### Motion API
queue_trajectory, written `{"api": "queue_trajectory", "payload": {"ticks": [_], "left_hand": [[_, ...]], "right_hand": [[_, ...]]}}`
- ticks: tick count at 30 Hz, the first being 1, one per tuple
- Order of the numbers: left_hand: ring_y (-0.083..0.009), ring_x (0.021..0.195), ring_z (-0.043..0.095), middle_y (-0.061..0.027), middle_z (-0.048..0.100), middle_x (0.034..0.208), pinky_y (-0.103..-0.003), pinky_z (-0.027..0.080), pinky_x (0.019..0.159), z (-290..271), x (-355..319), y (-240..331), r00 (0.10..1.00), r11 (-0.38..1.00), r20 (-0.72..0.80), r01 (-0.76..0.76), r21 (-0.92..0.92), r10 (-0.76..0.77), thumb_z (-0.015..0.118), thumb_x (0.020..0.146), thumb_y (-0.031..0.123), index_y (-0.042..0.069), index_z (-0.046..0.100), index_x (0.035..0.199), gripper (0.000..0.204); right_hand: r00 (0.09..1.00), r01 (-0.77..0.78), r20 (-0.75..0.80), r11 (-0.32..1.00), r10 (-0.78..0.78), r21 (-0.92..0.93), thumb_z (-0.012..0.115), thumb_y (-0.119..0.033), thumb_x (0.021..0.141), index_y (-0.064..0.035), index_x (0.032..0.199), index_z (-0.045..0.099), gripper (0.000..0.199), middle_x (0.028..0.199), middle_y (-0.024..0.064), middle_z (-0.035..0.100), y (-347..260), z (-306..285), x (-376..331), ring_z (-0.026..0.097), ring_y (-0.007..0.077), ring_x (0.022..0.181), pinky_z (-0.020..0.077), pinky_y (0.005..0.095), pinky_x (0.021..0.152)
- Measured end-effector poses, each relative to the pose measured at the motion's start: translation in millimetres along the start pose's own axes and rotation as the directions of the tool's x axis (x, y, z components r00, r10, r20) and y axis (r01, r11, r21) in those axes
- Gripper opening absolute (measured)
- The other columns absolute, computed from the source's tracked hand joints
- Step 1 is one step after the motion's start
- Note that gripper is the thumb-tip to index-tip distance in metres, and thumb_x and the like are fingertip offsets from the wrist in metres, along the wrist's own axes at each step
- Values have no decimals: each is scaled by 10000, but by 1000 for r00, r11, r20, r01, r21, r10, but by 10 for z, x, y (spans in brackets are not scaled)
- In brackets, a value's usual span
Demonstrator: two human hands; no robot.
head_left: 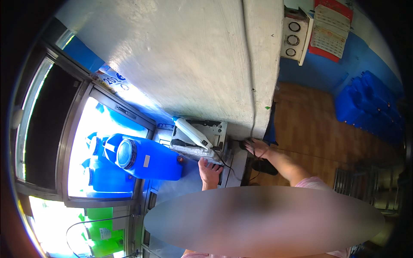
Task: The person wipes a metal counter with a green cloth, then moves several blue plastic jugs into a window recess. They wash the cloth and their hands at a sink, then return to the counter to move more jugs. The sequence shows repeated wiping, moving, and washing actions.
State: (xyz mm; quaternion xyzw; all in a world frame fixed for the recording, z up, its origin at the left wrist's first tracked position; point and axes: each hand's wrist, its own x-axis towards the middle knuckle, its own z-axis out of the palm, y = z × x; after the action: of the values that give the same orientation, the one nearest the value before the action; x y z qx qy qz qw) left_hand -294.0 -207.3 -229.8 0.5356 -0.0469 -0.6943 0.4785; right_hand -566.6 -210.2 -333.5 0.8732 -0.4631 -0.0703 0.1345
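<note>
by the left fingers [202, 165], a smooth tube [192, 132] crosses a scuffed box [218, 132].

Single head-worn wide fisheye view, looking down from above: the left hand [210, 173] and right hand [257, 148] are fairly near, just below frame centre; the floor [305, 118] lies farther off, at right.

left forearm [210, 186] mostly hidden by blurred oval [264, 221], calendar [329, 36] print too small
</note>
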Motion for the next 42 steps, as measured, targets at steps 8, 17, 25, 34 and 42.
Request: {"api": "queue_trajectory", "payload": {"ticks": [8,17,25,34,42], "left_hand": [[-284,898,605,-143,595,1066,-471,467,662,308,272,432,970,936,-41,-218,276,239,660,825,461,39,521,1096,521],[-234,757,652,-102,626,949,-375,556,563,21,247,488,950,919,87,-313,240,301,646,868,323,8,552,1117,412],[-179,700,650,-76,622,902,-294,556,550,-410,-382,424,948,912,65,-317,260,311,595,902,291,7,547,1106,354],[-166,751,653,-75,649,904,-311,571,654,-674,-638,283,965,942,-50,-241,232,259,579,933,254,10,568,1053,272],[-154,782,643,-88,657,922,-303,540,701,-609,-670,278,966,954,-62,-236,187,251,623,916,247,-24,591,1032,297]], "right_hand": [[738,-607,382,300,557,736,581,-141,744,-70,1049,606,314,922,208,649,-296,51,-432,619,389,905,500,453,787],[921,-314,258,165,290,935,596,-81,728,-65,1142,606,414,1065,166,656,244,-1023,-414,623,308,1026,480,383,884],[931,-298,189,354,311,886,562,-7,727,-50,1016,616,297,978,146,655,222,-1077,195,624,354,931,500,381,796],[991,-51,128,759,-43,649,517,-107,793,-276,1198,617,450,1413,118,435,-252,37,665,466,458,1188,455,439,988],[998,68,-61,727,-36,683,508,-82,789,-133,995,664,264,1121,171,529,-611,331,2323,548,402,1028,540,445,809]]}}
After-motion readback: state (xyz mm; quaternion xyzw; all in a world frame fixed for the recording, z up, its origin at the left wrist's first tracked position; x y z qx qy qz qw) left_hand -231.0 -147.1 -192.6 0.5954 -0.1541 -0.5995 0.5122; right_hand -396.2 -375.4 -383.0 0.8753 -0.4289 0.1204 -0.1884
